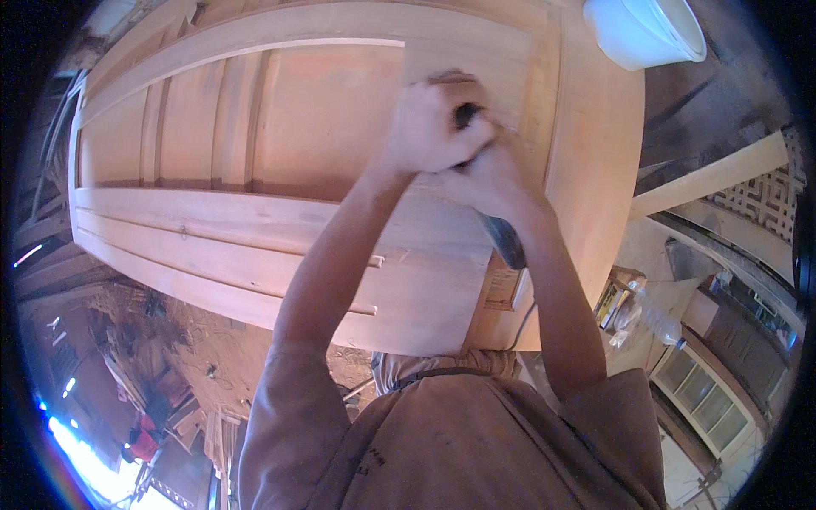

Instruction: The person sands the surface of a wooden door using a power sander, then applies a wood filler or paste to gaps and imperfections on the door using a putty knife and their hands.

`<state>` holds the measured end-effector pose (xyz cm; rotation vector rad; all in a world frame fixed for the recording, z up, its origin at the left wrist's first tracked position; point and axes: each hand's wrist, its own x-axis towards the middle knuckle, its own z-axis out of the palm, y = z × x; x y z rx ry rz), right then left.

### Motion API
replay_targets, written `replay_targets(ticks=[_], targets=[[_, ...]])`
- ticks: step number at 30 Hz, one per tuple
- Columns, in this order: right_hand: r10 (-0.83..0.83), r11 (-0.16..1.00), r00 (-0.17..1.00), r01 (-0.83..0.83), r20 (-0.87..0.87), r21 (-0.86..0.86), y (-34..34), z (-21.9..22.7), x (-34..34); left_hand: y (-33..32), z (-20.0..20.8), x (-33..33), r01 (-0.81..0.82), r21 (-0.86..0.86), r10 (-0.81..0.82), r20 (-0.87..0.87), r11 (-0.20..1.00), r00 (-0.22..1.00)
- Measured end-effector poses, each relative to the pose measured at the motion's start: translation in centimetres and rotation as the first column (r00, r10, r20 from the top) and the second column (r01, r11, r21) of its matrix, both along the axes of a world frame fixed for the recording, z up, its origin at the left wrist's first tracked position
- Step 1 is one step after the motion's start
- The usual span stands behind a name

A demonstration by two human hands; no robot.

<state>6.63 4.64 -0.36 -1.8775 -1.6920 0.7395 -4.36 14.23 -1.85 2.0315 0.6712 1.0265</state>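
Both of my hands are closed round a dark, elongated hand-held power tool (pixel 503 242), over the right part of a large wooden panelled door (pixel 331 110). My left hand (pixel 433 127) is in front, wrapped over a dark rounded part of it. Right behind and touching it, my right hand (pixel 493 178) grips the body, whose rear end sticks out below the wrist. The hands are slightly blurred, and the tool's working end is hidden under them. The door lies flat, with recessed panels to the left.
A white bucket (pixel 650 34) stands at the far right corner. A dark cord (pixel 525 323) runs near the front edge of the work surface. Planks (pixel 714 174), a clear plastic bottle (pixel 659 323) and a small paned frame (pixel 705 395) are at right. Wood scraps (pixel 161 374) litter the left floor.
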Motion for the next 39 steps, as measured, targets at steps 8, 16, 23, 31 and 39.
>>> replay_targets(ticks=[8, 16, 23, 31, 39], targets=[[-0.052, 0.956, 0.997, 0.067, 0.058, -0.285, 2.2, 1.3, 0.0, 1.8, 1.1, -0.3, 0.043, -0.062, -0.046, -0.037, 0.997, 0.998], [-0.237, 0.945, 0.971, 0.228, -0.009, -0.234, -0.5, 2.9, 8.0, 0.3, 1.7, 9.3, 0.13, 0.007, -0.129, -0.057, 0.991, 0.99], [-0.211, 0.975, 0.976, 0.207, -0.046, -0.083, 0.9, 1.7, 8.7, 1.9, 1.1, 10.2, 0.103, 0.022, -0.104, 0.035, 0.994, 0.994], [-0.104, 0.966, 0.994, 0.11, 0.036, -0.235, 6.2, 2.9, 1.7, 6.5, 0.2, 2.7, 0.082, -0.043, -0.084, -0.053, 0.996, 0.995], [-0.193, 0.975, 0.981, 0.19, -0.016, -0.12, 9.0, 1.9, 0.9, 9.4, 0.6, 1.6, 0.159, -0.103, -0.164, -0.04, 0.982, 0.986]])
